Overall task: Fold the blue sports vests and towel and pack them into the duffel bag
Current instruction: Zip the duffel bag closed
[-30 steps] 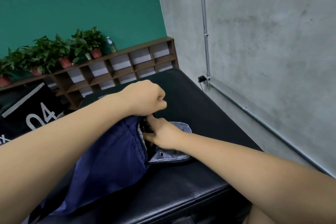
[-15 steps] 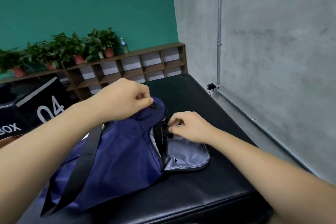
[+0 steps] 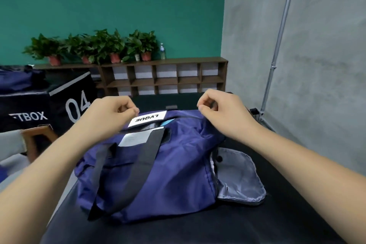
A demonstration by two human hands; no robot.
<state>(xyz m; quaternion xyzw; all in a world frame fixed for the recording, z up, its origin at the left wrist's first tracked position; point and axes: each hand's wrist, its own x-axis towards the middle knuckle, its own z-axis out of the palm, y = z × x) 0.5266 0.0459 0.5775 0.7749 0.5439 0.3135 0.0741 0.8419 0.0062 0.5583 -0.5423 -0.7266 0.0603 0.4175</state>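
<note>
I see the blue duffel bag [image 3: 158, 174] lying on the black bench [image 3: 257, 224]; my left hand [image 3: 112, 111] and right hand [image 3: 221, 109] each pinch its far top edge, the white label [image 3: 147, 120] between them

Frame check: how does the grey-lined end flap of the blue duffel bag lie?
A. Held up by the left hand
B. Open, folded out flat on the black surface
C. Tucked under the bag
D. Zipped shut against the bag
B: the grey-lined end flap lies folded out on the black surface at the right end of the duffel bag, while the left hand and right hand pinch at the bag's top edge.
</note>
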